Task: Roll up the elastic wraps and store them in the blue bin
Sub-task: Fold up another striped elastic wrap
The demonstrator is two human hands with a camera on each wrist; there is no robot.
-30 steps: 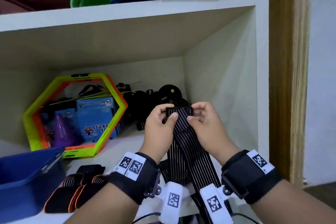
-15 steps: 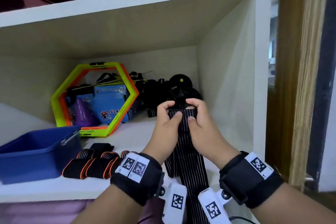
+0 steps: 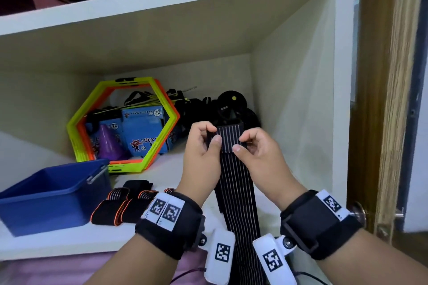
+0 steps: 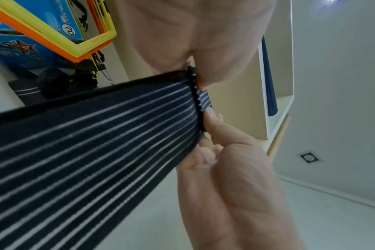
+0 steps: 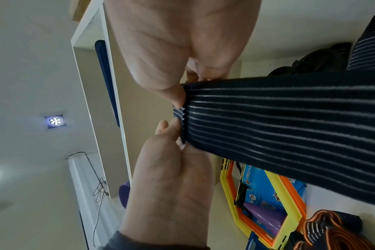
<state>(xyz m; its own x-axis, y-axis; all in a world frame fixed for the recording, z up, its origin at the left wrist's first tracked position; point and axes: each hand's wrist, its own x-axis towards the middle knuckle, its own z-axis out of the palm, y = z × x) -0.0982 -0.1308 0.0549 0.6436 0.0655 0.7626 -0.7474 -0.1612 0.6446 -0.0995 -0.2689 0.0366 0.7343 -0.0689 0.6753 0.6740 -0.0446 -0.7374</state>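
A long black elastic wrap with thin white stripes (image 3: 235, 183) hangs down in front of the white shelf (image 3: 162, 173). My left hand (image 3: 212, 134) and right hand (image 3: 242, 143) pinch its top end from either side, and that end is turned over into a short fold. The wrist views show the wrap (image 4: 86, 143) (image 5: 289, 126) running off from the pinching thumbs. The blue bin (image 3: 53, 194) stands open at the shelf's front left. Several black wraps with orange edges (image 3: 120, 206) lie on the shelf just right of the bin.
Yellow and orange hexagon frames (image 3: 125, 127) lean at the back over blue boxes and a purple cone (image 3: 108, 143). Black gear (image 3: 231, 102) fills the back right corner. The shelf's side wall (image 3: 296, 122) is close on the right, with a door knob (image 3: 357, 209) beyond.
Both hands kept their pinch on the wrap's top end and turned it over into a short fold. The view shifted, so the bin and the orange-edged wraps show more fully.
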